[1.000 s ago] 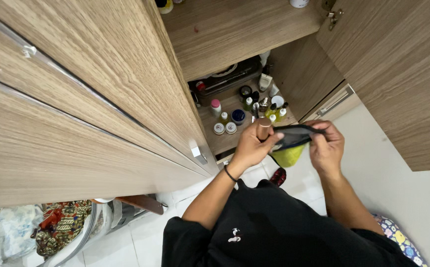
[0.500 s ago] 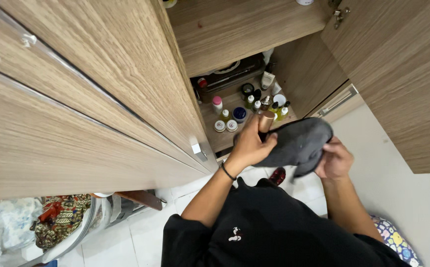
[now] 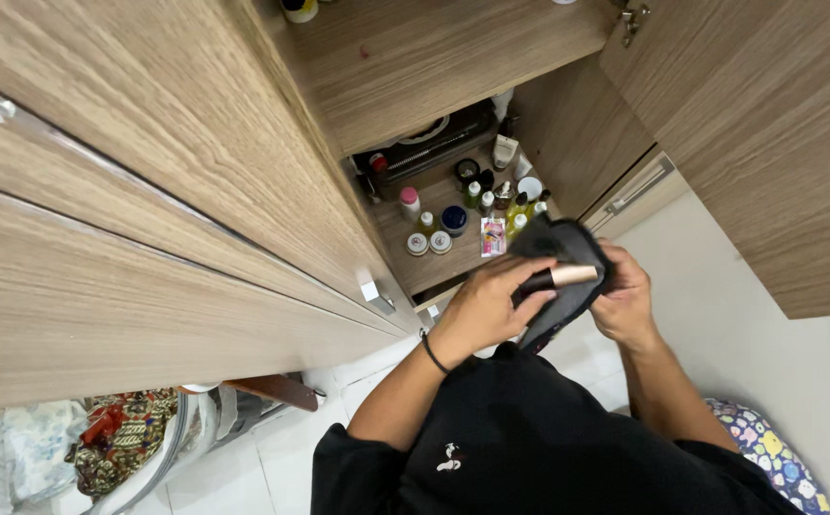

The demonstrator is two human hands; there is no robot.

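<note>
Since half a second ago, the slim dark bottle with copper cap (image 3: 556, 278) has tipped sideways; left hand (image 3: 491, 305) pinches its body, right hand (image 3: 623, 298) grips the soft dark-grey cloth (image 3: 568, 256); light, smooth, likely slippery; best held mid-body.

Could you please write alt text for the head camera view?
Seen from above, a person's left hand holds a small bottle with a tan cap against a dark cloth gripped by the right hand, before an open wooden cabinet shelf of small bottles and jars.
</note>
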